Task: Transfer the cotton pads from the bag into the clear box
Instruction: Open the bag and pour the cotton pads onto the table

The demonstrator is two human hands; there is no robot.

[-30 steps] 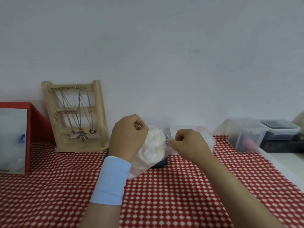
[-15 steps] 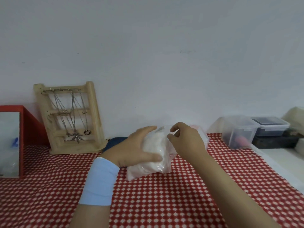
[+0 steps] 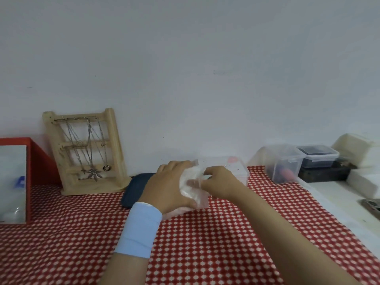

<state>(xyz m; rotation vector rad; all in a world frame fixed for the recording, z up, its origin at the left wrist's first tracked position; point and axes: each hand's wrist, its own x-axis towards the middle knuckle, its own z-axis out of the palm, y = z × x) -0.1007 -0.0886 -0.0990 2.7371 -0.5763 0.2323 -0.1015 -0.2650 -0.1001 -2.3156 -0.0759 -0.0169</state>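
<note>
Bag (image 3: pixel 194 197) of white pads (image 3: pixel 188 179) is held between both hands just in front of the box (image 3: pixel 236 169), overlapping its front-left corner in view; whether the two touch cannot be told. Bag is clear plastic, with the pads bunched in one soft lump inside. Its lower end is at the level of the checked cloth (image 3: pixel 205 243); contact there is not resolvable. Left hand (image 3: pixel 166 188) comes in from the left of the box with its fingers wrapped over the top and far side of the bag, palm against the plastic, a firm enclosing hold. A pale blue wristband (image 3: pixel 139 229) sits on that wrist. Right hand (image 3: pixel 220 183), directly before the box, has its fingers curled tight and pinches the bag's right-hand edge; the thumb is hidden. The box is clear and stands on the cloth against the wall, with a faint pink mark on its top; whether it has a lid on cannot be told. Left of the box, behind the left hand, a dark blue case (image 3: pixel 134 188) lies flat. Further left, a wooden stand (image 3: pixel 112 153) hung with chains (image 3: pixel 90 153), then a red frame (image 3: pixel 41 163) at the picture edge. Right of the box, off the cloth, are two lidded tubs (image 3: pixel 284 163), side by side and touching.
</note>
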